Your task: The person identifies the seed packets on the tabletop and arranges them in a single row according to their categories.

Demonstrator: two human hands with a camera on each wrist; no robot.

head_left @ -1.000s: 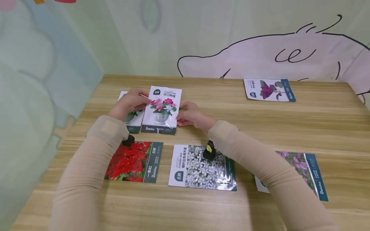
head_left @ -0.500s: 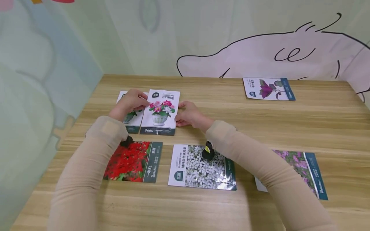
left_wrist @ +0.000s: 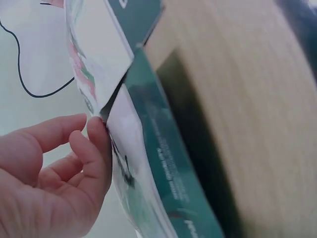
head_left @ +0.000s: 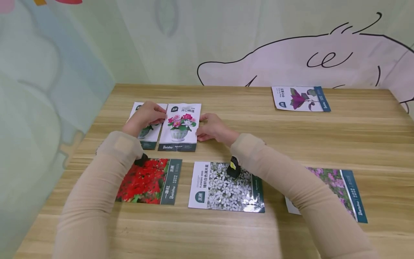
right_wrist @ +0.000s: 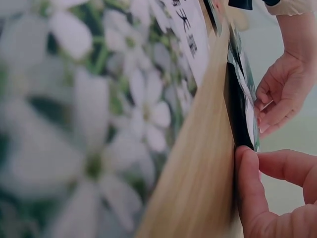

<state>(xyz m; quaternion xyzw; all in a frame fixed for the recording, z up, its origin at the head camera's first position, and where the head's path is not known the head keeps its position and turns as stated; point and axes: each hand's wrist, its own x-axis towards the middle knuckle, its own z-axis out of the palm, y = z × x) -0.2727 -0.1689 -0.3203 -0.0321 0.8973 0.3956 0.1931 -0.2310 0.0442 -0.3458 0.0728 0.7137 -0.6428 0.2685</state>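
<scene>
Your right hand (head_left: pixel 215 128) pinches the right edge of a pink-flower packet (head_left: pixel 178 133) near the table (head_left: pixel 181 233)'s far left corner. Your left hand (head_left: pixel 145 117) touches its left edge, above a second packet (head_left: pixel 148 145); its grip is unclear. Closer to the near edge lie a red-flower packet (head_left: pixel 147 181), white-flower packet (head_left: pixel 224 192) and purple-flower packet (head_left: pixel 339 189).

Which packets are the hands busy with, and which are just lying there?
Seem part of the job:
left hand
right hand
potted-flower packet between them
packet partly covered by left hand, maybe

Seem just lying about:
red-flower packet
white-flower packet
pink-flower packet
purple-plant packet
</scene>
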